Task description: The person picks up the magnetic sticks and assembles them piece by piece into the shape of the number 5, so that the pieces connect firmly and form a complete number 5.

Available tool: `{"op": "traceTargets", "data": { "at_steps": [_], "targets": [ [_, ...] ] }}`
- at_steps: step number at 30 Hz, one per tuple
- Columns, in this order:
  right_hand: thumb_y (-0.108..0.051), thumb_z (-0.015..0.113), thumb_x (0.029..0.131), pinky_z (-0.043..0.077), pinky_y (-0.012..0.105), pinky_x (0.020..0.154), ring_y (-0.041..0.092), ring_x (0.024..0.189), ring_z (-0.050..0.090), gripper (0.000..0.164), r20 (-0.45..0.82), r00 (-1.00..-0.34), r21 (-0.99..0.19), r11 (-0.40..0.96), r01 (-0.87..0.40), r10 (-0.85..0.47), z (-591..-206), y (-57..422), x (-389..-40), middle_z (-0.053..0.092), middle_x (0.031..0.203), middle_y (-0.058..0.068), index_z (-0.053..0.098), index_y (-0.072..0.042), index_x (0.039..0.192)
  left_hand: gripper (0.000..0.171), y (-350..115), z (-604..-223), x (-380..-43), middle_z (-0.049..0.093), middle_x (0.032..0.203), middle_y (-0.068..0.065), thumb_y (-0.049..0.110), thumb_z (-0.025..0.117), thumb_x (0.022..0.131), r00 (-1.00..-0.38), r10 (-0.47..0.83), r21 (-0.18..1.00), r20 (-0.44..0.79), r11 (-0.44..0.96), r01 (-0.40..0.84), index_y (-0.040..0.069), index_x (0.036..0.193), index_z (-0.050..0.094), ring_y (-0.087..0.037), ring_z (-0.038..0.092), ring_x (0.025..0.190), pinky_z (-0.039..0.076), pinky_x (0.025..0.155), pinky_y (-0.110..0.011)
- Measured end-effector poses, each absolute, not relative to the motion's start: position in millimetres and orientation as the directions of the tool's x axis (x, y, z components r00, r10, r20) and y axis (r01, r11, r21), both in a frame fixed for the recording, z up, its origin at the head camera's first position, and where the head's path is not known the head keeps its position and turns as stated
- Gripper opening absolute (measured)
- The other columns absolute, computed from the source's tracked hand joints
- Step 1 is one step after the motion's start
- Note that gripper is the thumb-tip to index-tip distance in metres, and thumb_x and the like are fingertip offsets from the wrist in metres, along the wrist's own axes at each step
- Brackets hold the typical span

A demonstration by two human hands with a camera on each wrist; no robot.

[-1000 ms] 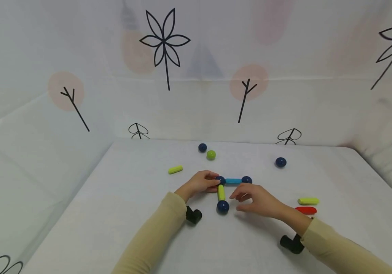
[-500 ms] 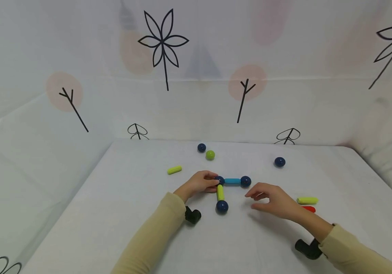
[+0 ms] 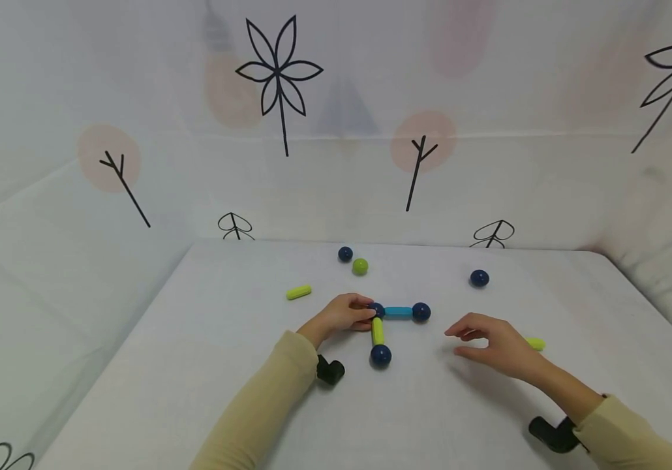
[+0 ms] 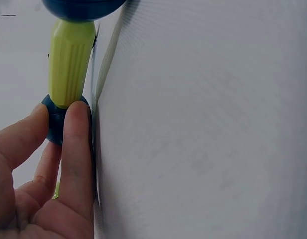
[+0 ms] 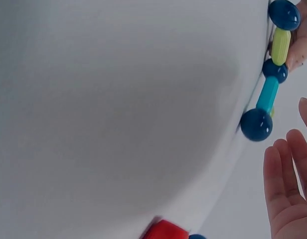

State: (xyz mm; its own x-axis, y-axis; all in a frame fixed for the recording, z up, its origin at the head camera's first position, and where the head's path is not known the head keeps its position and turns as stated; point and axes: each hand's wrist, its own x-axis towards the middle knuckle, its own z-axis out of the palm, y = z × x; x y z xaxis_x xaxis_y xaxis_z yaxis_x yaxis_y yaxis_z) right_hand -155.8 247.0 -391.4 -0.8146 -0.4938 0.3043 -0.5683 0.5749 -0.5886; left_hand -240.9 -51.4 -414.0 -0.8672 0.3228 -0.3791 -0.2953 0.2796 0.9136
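My left hand point(image 3: 343, 313) pinches a dark blue ball point(image 3: 378, 310) between thumb and fingers; the left wrist view shows this ball point(image 4: 56, 122) between the fingertips. From it a light blue rod point(image 3: 398, 312) runs right to a second dark blue ball point(image 3: 421, 312). A yellow-green rod point(image 3: 378, 331) runs toward me to a third dark blue ball point(image 3: 380, 356). Right of this L-shaped piece, my right hand point(image 3: 491, 343) hovers above the table with loosely bent fingers and holds nothing. Behind it a yellow-green rod point(image 3: 535, 343) is partly hidden. A red rod point(image 5: 166, 230) shows in the right wrist view.
At the back of the white table lie a dark blue ball point(image 3: 345, 254) and a green ball point(image 3: 360, 266). Another dark blue ball point(image 3: 479, 279) sits at the back right. A yellow-green rod point(image 3: 299, 292) lies left of the piece. Black wrist devices point(image 3: 330, 371) hang under both wrists.
My right hand has moved away from the joined piece to the right, covering the red rod and part of the yellow-green one in the head view. My left hand stays on the ball.
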Motion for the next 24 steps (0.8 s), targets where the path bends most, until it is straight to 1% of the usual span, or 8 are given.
{"op": "traceTargets", "data": {
  "at_steps": [6,9,12,18,24],
  "targets": [
    [0.001,0.084,0.075,0.056,0.021,0.078,0.015,0.087,0.067,0.033,0.329,-0.828,-0.543,0.627,-0.559,-0.453,-393,260,-154,0.069,0.098,0.002,0.071,-0.011,0.103,0.035,-51,-415,-241,0.062,0.115,-0.012,0.008,0.064,0.098,-0.869,0.323,0.916,-0.375,0.275,-0.293,0.001,0.132,0.059,-0.017,0.067,0.093,0.057,0.081,-0.027],
    [0.0,0.084,0.075,0.055,0.02,0.078,0.014,0.087,0.066,0.032,0.32,-0.842,-0.527,0.657,-0.539,-0.435,-393,266,-153,0.069,0.098,0.001,0.072,-0.012,0.103,0.035,-51,-416,-242,0.062,0.115,-0.012,0.008,0.064,0.098,-0.869,0.321,0.915,-0.376,0.277,-0.294,0.001,0.132,0.059,-0.017,0.067,0.093,0.057,0.081,-0.027],
    [0.0,0.083,0.076,0.055,0.02,0.079,0.016,0.088,0.067,0.031,0.286,-0.867,-0.523,0.691,-0.499,-0.409,-392,272,-151,0.069,0.098,0.0,0.072,-0.011,0.103,0.035,-51,-418,-243,0.062,0.115,-0.012,0.008,0.064,0.098,-0.868,0.32,0.914,-0.38,0.278,-0.297,0.002,0.132,0.059,-0.017,0.067,0.093,0.057,0.081,-0.027],
    [-0.005,0.081,0.081,0.056,0.025,0.079,0.023,0.092,0.066,0.027,0.203,-0.909,-0.532,0.739,-0.414,-0.363,-388,282,-148,0.069,0.102,0.0,0.072,-0.01,0.105,0.036,-51,-418,-243,0.062,0.116,-0.012,0.008,0.064,0.098,-0.869,0.316,0.912,-0.382,0.283,-0.298,0.002,0.132,0.059,-0.017,0.067,0.093,0.057,0.081,-0.027],
    [-0.004,0.081,0.08,0.055,0.02,0.077,0.018,0.092,0.065,0.027,0.199,-0.917,-0.541,0.741,-0.398,-0.347,-390,292,-147,0.069,0.102,0.001,0.072,-0.009,0.105,0.036,-51,-417,-242,0.062,0.117,-0.012,0.009,0.065,0.098,-0.871,0.309,0.91,-0.383,0.286,-0.299,0.003,0.133,0.059,-0.017,0.068,0.094,0.057,0.08,-0.027]
  ]
}}
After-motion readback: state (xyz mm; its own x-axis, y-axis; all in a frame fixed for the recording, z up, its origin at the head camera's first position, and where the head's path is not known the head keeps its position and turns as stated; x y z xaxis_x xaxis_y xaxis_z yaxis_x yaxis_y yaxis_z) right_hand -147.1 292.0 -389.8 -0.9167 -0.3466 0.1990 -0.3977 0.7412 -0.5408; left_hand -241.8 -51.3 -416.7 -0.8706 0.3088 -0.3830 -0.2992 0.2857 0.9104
